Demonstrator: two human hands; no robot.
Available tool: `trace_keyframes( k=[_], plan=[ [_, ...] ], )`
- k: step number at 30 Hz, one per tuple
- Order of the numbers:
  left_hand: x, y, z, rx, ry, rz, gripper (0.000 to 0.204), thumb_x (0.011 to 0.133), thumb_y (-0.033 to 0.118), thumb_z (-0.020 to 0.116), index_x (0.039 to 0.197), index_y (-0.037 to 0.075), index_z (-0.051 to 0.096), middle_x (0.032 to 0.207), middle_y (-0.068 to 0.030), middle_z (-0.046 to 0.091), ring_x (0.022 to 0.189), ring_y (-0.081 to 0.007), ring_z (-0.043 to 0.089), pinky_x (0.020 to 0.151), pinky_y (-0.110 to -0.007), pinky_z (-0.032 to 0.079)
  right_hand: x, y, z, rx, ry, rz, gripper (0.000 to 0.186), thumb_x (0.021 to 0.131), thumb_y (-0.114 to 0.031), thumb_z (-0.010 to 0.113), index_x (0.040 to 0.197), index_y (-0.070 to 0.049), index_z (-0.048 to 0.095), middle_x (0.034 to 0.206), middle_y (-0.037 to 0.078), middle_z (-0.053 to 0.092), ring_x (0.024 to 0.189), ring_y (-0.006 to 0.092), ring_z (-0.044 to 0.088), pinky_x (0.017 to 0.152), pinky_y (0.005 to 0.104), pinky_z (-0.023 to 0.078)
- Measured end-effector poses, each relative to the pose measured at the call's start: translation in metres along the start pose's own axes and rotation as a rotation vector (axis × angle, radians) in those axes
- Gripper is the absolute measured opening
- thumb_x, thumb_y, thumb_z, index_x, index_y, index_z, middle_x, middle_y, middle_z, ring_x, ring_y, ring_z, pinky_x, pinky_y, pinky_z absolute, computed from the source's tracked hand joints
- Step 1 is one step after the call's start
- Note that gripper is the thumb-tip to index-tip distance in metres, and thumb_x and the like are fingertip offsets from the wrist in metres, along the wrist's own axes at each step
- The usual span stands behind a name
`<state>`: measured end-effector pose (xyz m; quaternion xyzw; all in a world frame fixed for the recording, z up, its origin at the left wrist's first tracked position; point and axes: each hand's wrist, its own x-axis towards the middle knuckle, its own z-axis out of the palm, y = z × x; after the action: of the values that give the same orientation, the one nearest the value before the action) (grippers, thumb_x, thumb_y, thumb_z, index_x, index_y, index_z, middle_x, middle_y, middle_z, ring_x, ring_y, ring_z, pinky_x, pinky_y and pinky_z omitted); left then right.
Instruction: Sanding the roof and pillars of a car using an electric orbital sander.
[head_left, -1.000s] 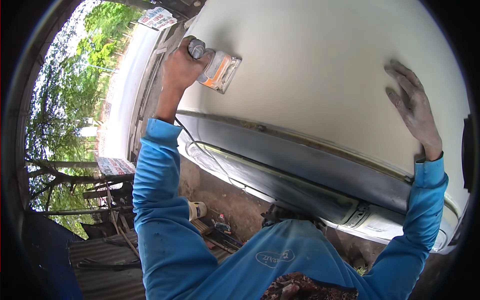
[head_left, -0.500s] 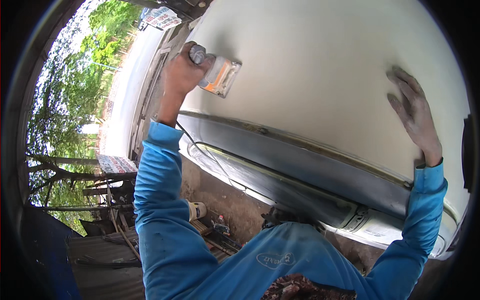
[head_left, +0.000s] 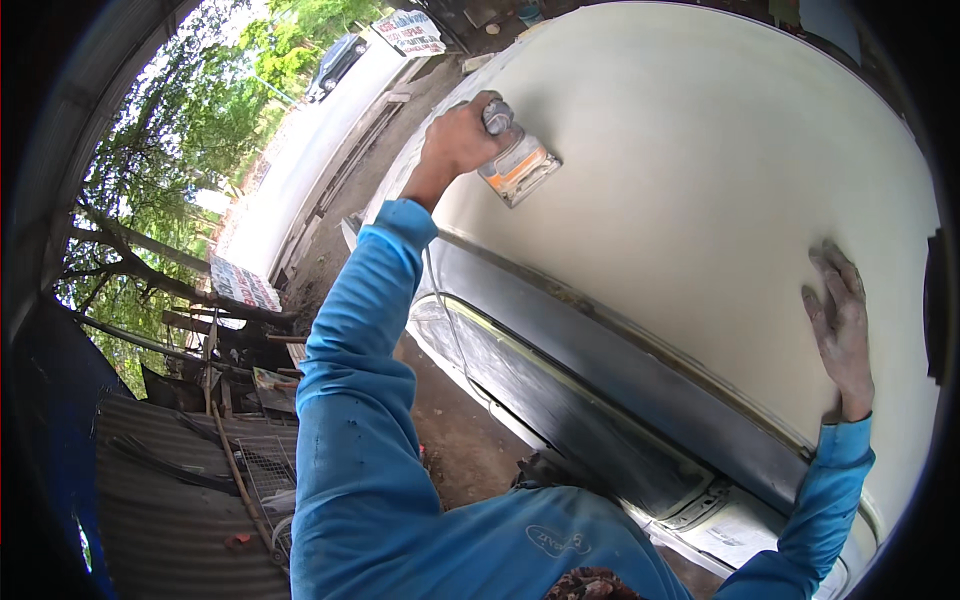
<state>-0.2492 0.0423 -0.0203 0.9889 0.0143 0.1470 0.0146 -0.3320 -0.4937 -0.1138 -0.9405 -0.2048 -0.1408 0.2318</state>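
Note:
My left hand point(head_left: 458, 138) grips a power sander point(head_left: 519, 172) with an orange band, its flat pad against the pale cream roof point(head_left: 680, 130) of a vehicle. A thin cord hangs from beside the left hand over the vehicle's side. My right hand point(head_left: 838, 318), dusty grey, lies on the roof toward the right, fingers slightly apart and nothing held. Below the roof edge runs a grey strip and a dark side window point(head_left: 540, 400), covered in dust or film.
Outdoors at upper left lie a pale road with a dark car point(head_left: 338, 65), trees, and signboards point(head_left: 408, 35). At lower left are corrugated metal sheets point(head_left: 165, 500), branches, a wire rack point(head_left: 268, 470) and scattered scrap beside a dirt floor point(head_left: 450, 455).
The view has swung, shifting the scene rightward and bringing more road, a car and the roof's far edge into view. Both hands appear farther right; the sander remains in my left hand.

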Motion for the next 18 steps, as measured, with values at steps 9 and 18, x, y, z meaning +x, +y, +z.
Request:
trace_keyframes(
  k=[9,18],
  plan=[
    [-0.053,0.091,-0.003,-0.12,0.06,0.374,0.062,0.078,0.048,0.08,0.131,0.02,0.064,0.103,-0.0133,0.074,0.092,-0.0374,0.072,0.083,-0.046,0.057,-0.004,0.001,-0.003,0.06,-0.028,-0.011,0.043,0.096,-0.009,0.064,0.138,-0.002,0.061,0.148,0.019,0.053,0.141,0.0343,0.048,0.118,0.0428,0.039],
    [-0.071,-0.005,-0.002,-0.169,0.163,0.446,0.063,0.077,0.043,0.083,0.131,0.019,0.063,0.107,-0.0108,0.073,0.087,-0.0346,0.073,0.079,-0.043,0.06,-0.006,-0.001,-0.008,0.103,-0.023,0.017,0.042,0.096,-0.01,0.065,0.137,0.0,0.061,0.146,0.018,0.054,0.139,0.0342,0.05,0.116,0.0421,0.04]
  ],
)
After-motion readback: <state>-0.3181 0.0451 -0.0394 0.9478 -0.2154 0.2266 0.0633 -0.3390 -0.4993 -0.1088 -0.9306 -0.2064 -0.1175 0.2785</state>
